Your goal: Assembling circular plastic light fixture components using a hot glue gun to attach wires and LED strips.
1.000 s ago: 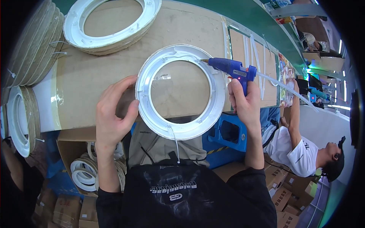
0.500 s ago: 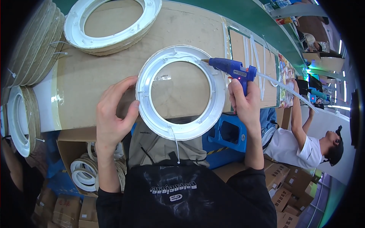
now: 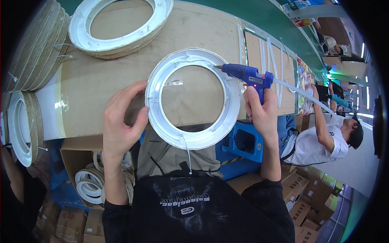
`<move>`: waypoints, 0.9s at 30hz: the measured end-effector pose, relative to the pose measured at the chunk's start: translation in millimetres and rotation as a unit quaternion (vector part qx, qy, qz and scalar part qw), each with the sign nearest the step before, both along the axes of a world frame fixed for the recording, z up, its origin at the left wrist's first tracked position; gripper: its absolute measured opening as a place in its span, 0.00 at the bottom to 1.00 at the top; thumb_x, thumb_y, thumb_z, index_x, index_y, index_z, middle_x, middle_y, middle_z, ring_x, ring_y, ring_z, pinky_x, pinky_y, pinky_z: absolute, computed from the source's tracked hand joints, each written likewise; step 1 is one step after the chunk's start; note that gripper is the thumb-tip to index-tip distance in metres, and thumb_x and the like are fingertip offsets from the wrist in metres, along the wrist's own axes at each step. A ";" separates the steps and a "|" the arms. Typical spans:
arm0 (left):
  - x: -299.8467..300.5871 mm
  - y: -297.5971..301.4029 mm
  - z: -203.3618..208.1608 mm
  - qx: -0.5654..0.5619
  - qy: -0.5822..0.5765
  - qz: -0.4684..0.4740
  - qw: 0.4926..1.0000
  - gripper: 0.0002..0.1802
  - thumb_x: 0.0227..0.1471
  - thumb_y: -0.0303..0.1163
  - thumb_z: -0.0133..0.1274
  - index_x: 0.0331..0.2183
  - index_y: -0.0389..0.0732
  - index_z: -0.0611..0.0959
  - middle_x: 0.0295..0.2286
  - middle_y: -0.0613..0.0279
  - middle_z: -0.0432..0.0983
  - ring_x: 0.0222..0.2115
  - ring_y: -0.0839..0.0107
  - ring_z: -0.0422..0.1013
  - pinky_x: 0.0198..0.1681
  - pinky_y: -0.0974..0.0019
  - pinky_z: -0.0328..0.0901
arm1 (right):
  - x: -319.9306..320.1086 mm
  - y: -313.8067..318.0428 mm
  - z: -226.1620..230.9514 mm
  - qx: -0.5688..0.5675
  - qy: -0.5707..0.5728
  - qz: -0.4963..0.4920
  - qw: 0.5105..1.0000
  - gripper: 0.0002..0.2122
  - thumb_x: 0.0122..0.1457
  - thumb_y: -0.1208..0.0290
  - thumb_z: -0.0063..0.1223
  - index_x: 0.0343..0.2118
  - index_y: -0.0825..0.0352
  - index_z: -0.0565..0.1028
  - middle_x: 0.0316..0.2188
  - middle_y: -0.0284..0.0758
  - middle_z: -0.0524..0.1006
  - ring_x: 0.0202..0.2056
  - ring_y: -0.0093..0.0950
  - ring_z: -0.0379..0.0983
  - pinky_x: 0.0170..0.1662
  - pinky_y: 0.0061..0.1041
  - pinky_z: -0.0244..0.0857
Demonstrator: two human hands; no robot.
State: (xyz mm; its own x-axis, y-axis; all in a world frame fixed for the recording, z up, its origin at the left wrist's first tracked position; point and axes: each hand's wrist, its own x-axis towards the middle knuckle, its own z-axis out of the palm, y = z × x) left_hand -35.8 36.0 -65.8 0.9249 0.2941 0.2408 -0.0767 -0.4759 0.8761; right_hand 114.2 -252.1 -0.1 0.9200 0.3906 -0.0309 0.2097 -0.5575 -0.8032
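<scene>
A white ring-shaped frame (image 3: 154,109) lies before me, its near side overhanging the table edge. A thin wire runs along its far inside, and a white lead with a small end hangs from its near side. My left hand (image 3: 123,121) holds the ring's left rim, thumb and fingers apart along the edge. In my right hand (image 3: 262,111) is a blue glue gun (image 3: 245,73), gripped by its handle, with a small red light lit. Its nozzle points left at the ring's far right inner part; whether it touches cannot be made out. A long, whitish glue stick (image 3: 298,90) sticks out behind it.
More white rings (image 3: 81,30) are stacked at far left, beside a tall stack (image 3: 38,52) with leads. White strips (image 3: 263,54) lie right on the cardboard-covered table (image 3: 194,24). Below are a carton of rings (image 3: 73,152) and blue stool (image 3: 245,141). A person (image 3: 316,141) works at right.
The glue gun has shifted very slightly left and down over the ring. My left hand and the ring stay put. At the right, the other person has changed posture and moved their arms.
</scene>
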 end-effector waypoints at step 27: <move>-4.3 6.4 1.5 -0.001 0.018 0.002 1.000 0.24 0.46 0.25 0.59 0.48 0.36 0.80 0.45 0.50 0.79 0.46 0.53 0.75 0.52 0.56 0.67 | -0.7 1.5 9.9 0.004 0.056 -0.009 0.998 0.13 0.69 0.63 0.47 0.37 0.68 0.79 0.13 0.22 0.68 0.13 0.12 0.60 0.17 0.14 0.51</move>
State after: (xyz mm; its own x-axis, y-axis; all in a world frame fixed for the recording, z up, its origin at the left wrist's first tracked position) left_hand -40.2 42.4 -64.3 0.9314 0.2988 0.2077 -0.0436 -0.4749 0.8789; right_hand 113.5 -250.5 9.8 0.9179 0.3745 -0.1311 0.1083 -0.5544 -0.8251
